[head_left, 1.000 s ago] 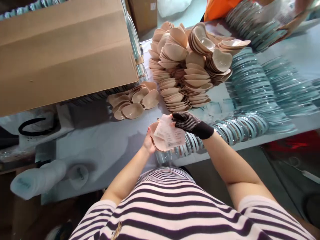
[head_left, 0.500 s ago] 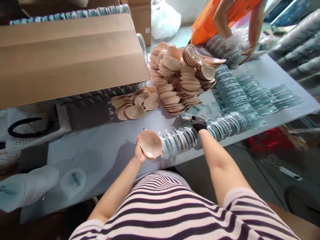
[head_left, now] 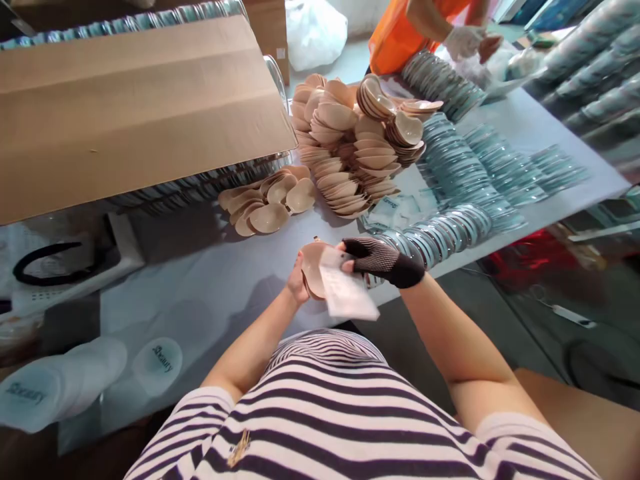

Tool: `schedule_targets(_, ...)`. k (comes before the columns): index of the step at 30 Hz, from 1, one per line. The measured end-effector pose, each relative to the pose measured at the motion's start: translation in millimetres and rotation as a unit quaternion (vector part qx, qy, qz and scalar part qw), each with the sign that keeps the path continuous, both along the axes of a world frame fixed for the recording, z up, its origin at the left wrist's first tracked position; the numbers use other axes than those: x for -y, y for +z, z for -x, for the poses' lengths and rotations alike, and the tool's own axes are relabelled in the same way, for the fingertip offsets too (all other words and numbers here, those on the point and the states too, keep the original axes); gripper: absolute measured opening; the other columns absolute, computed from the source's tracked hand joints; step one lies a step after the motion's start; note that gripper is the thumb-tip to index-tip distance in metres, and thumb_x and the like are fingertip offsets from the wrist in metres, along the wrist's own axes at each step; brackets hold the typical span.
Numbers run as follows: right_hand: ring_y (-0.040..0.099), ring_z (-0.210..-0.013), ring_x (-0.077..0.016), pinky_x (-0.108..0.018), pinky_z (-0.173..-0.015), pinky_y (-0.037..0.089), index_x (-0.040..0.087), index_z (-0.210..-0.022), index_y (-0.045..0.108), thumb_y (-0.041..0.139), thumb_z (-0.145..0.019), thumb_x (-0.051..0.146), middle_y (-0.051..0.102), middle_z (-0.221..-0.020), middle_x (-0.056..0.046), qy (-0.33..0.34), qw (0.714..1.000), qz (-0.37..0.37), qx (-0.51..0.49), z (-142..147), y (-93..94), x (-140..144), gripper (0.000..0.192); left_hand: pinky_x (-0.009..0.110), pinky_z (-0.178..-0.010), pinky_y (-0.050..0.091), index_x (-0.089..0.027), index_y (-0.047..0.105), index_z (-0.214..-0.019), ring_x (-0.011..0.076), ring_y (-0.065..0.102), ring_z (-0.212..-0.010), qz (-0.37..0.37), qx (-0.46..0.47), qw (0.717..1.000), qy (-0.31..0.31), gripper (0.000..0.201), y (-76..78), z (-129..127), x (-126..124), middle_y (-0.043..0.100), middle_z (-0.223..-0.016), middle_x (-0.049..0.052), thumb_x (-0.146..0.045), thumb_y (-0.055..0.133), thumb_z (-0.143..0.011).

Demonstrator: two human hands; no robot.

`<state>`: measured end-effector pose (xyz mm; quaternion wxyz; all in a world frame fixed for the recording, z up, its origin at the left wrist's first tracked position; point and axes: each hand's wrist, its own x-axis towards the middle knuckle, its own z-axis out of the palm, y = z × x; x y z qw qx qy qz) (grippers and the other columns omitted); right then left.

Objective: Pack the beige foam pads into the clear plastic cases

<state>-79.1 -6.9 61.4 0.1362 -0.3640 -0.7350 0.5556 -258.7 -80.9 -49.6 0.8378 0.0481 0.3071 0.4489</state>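
Above the near edge of a pale desk (head_left: 200,280), the bare left hand (head_left: 297,283) grips a beige pad (head_left: 313,270), fingers curled behind it. The gloved right hand (head_left: 383,260) pinches a white slip (head_left: 347,293) against the pad's front. Just beside them lies a row of clear packs (head_left: 440,233). Farther back sit stacked pads (head_left: 350,143) and a cardboard box (head_left: 130,107). Across the desk, another person's gloved hand (head_left: 463,40) works over more packs.

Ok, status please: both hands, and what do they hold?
Left hand holds beige pad. Gloved right hand pinches paper slip against it. Nothing between them.
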Motion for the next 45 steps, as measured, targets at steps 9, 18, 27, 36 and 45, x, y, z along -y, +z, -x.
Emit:
schedule_targets(9, 0.064, -0.089, -0.0256, -0.037, -0.082, 0.042, 0.015, -0.098, 0.074, 0.053, -0.092, 0.019, 0.073, -0.097, -0.015, 0.011, 0.868, -0.366, 0.336, 32.2, -54.0, 43.8, 0.023, 0.050, -0.104, 0.048, -0.013, 0.060, -0.127, 0.0316, 0.067, -0.111, 0.055, 0.061, 0.996, 0.037, 0.064, -5.8, -11.2, 20.8, 0.073, -0.114, 0.015, -0.062, 0.059, -0.086)
schedule_targets(18, 0.061, -0.085, -0.0263, -0.043, -0.089, 0.038, 0.016, -0.087, 0.074, 0.055, -0.091, 0.025, 0.074, -0.088, -0.011, -0.080, 0.818, -0.472, 0.319, 19.3, -59.6, 62.8, 0.022, 0.041, -0.091, 0.056, -0.013, 0.069, -0.102, 0.0246, 0.073, -0.085, 0.109, -0.072, 0.989, 0.065, 0.029, 2.1, -11.1, 16.7, 0.076, -0.087, 0.009, -0.037, 0.066, -0.086)
schedule_targets(27, 0.063, -0.107, -0.0266, -0.046, -0.108, 0.032, 0.016, -0.103, 0.073, 0.056, -0.090, 0.033, 0.071, -0.120, -0.014, -0.081, 0.858, -0.455, 0.224, 27.4, -64.0, 62.8, 0.027, 0.031, -0.075, 0.056, -0.015, 0.069, -0.094, 0.0191, 0.071, -0.073, 0.120, -0.148, 0.967, 0.169, 0.029, 7.9, -25.3, 17.8, 0.075, -0.081, 0.006, -0.014, 0.075, -0.066)
schedule_targets(36, 0.060, -0.112, -0.0269, -0.048, -0.114, 0.027, 0.021, -0.117, 0.068, 0.050, -0.093, 0.029, 0.071, -0.118, -0.009, -0.164, 0.876, -0.383, 0.242, 27.2, -81.3, 81.8, 0.031, 0.029, -0.066, 0.057, -0.014, 0.071, -0.081, 0.0176, 0.070, -0.064, 0.116, -0.194, 0.937, 0.266, 0.026, 6.1, -35.8, 19.0, 0.074, -0.073, 0.004, -0.001, 0.067, -0.059)
schedule_targets(45, 0.064, -0.108, -0.0259, -0.036, -0.092, 0.047, 0.019, -0.127, 0.066, 0.049, -0.095, 0.037, 0.069, -0.123, -0.013, -0.142, 0.907, -0.255, 0.305, 19.4, -79.3, 86.8, 0.040, 0.028, -0.063, 0.058, -0.012, 0.066, -0.077, 0.0158, 0.068, -0.060, 0.195, -0.194, 0.908, 0.316, 0.016, 8.6, -34.3, 13.0, 0.071, -0.070, 0.005, 0.002, 0.067, -0.070)
